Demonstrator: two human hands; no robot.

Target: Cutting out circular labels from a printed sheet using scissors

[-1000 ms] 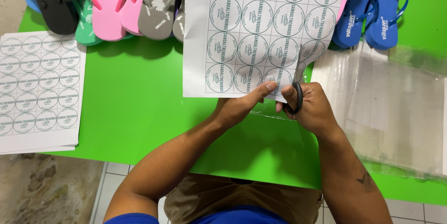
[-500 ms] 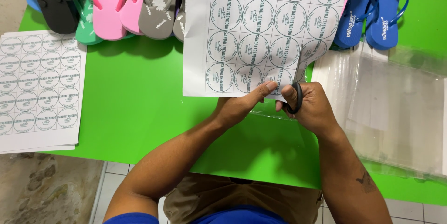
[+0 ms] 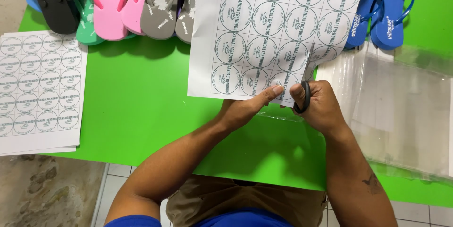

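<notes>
Scissors point(image 3: 306, 96) bite into a printed label sheet point(image 3: 276, 29) at the near edge of a green counter point(image 3: 141, 90), the black handle loops closed inside the right hand point(image 3: 317, 107) and the blades running up toward 12 o'clock between the last two columns of round labels. The left hand point(image 3: 245, 109) pinches the sheet's lower edge, thumb on top, just at 9 o'clock of the scissors; its grip is closed on the paper. Against the frames from a second ago, almost nothing has shifted: sheet, hands and blades sit in the same places, so the cut appears to be advancing slowly or pausing, with the right-hand strip of labels still attached along most of its length. The sheet itself hangs above the counter, its top edge overlapping the footwear behind it. At 9 o'clock of the hands a stack of uncut label sheets point(image 3: 40, 85) lies flat at the counter's left edge. Along the far side, from 10 to 12 o'clock, rest black, green, pink and grey flip-flops point(image 3: 113, 5); a blue pair point(image 3: 384, 10) sits at 1 o'clock. Clear plastic bags point(image 3: 396, 109) are spread at 3 o'clock, just beside the right wrist.
</notes>
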